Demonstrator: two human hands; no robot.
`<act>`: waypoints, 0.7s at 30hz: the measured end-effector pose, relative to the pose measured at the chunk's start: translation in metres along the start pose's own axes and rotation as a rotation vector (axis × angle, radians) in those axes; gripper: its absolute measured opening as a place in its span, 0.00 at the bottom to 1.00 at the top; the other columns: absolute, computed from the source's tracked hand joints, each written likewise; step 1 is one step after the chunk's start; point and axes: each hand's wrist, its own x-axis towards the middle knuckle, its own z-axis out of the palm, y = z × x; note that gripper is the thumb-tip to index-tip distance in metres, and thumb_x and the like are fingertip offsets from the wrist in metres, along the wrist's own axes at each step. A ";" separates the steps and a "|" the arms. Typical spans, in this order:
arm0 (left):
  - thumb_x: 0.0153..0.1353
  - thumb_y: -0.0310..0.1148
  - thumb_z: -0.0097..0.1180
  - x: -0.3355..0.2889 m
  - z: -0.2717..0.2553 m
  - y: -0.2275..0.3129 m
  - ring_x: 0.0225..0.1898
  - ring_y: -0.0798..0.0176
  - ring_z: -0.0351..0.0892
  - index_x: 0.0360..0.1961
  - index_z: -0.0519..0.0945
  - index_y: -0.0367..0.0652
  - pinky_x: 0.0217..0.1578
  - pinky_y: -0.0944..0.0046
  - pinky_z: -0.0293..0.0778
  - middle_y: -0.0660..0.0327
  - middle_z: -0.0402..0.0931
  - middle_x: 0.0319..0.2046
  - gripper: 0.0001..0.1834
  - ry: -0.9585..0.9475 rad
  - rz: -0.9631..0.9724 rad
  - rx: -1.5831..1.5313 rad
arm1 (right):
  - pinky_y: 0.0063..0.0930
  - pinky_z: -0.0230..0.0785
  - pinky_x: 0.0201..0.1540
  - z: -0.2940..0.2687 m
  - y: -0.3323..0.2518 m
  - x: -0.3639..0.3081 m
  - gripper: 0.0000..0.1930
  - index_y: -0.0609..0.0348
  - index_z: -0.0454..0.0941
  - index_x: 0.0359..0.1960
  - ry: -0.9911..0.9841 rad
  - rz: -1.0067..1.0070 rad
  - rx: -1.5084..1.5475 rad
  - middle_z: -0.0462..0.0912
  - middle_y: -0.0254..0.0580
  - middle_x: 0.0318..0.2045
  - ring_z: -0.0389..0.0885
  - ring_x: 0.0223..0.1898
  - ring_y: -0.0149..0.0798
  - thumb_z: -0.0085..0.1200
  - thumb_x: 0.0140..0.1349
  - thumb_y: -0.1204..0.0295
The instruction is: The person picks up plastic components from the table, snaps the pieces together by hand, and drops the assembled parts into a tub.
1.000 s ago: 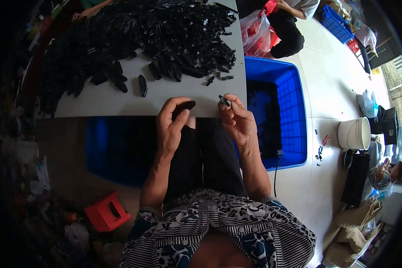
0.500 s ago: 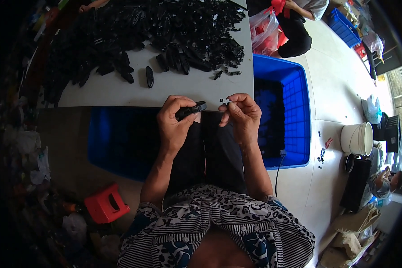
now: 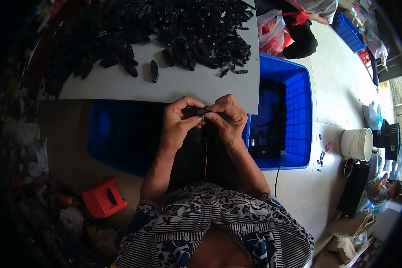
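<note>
My left hand [image 3: 176, 123] is closed round an elongated black plastic part [image 3: 194, 111], held just off the table's near edge, above my lap. Against the right end of that part, my right hand [image 3: 230, 119] pinches with thumb and index finger; the small black clip-like piece in it is mostly hidden by the fingertips. On the white table [image 3: 116, 90], a single slim black shell [image 3: 154, 71] lies apart from a big heap of similar black shells [image 3: 134, 27]. Small toothed black pieces [image 3: 232, 49] are piled at the heap's right side.
One blue crate [image 3: 299, 120] stands right of the table, another blue crate [image 3: 103, 134] sits below its edge. A red plastic stool [image 3: 94, 196] is at lower left, a white bucket [image 3: 356, 144] at right. Beyond the right crate, another person's hand [image 3: 318, 18] is near red plastic bags.
My hands have come together; the right has moved left, bringing the small piece to the end of the long black part. The view has shifted slightly.
</note>
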 end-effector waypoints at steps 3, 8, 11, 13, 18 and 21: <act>0.55 0.19 0.54 -0.002 -0.002 0.003 0.27 0.71 0.79 0.38 0.78 0.35 0.30 0.74 0.76 0.59 0.79 0.29 0.09 -0.027 -0.041 -0.062 | 0.26 0.65 0.33 -0.002 0.002 0.001 0.07 0.62 0.81 0.26 -0.025 -0.085 -0.085 0.74 0.36 0.24 0.71 0.29 0.35 0.67 0.44 0.79; 0.57 0.24 0.54 -0.004 -0.005 -0.001 0.23 0.72 0.77 0.37 0.78 0.35 0.24 0.75 0.73 0.61 0.77 0.26 0.07 0.004 -0.027 -0.069 | 0.28 0.65 0.32 -0.004 0.000 -0.001 0.09 0.61 0.80 0.28 -0.067 -0.158 -0.241 0.74 0.39 0.24 0.72 0.29 0.38 0.66 0.44 0.80; 0.57 0.23 0.54 -0.006 -0.006 -0.004 0.21 0.74 0.75 0.35 0.77 0.36 0.22 0.75 0.71 0.63 0.75 0.24 0.05 0.054 0.013 0.033 | 0.29 0.66 0.33 -0.003 -0.004 -0.005 0.10 0.61 0.79 0.32 -0.115 -0.141 -0.278 0.74 0.42 0.27 0.73 0.29 0.40 0.64 0.46 0.80; 0.57 0.23 0.54 -0.011 -0.006 -0.005 0.20 0.74 0.74 0.32 0.76 0.36 0.22 0.76 0.70 0.63 0.75 0.24 0.02 0.096 0.066 0.122 | 0.29 0.66 0.33 -0.001 -0.005 -0.005 0.10 0.62 0.79 0.34 -0.140 -0.082 -0.253 0.74 0.44 0.28 0.73 0.29 0.42 0.63 0.49 0.79; 0.58 0.21 0.53 -0.022 -0.009 -0.009 0.21 0.75 0.74 0.33 0.74 0.36 0.23 0.76 0.71 0.63 0.74 0.25 0.03 0.102 0.134 0.116 | 0.23 0.68 0.26 0.002 -0.008 -0.008 0.09 0.67 0.74 0.39 -0.335 0.336 -0.117 0.74 0.43 0.28 0.74 0.23 0.31 0.55 0.59 0.76; 0.58 0.21 0.53 -0.027 -0.013 -0.005 0.22 0.75 0.74 0.35 0.72 0.36 0.23 0.76 0.71 0.63 0.73 0.25 0.04 0.089 0.128 0.051 | 0.24 0.67 0.26 0.009 -0.011 -0.013 0.07 0.67 0.73 0.37 -0.322 0.244 -0.224 0.74 0.43 0.27 0.73 0.23 0.31 0.55 0.58 0.77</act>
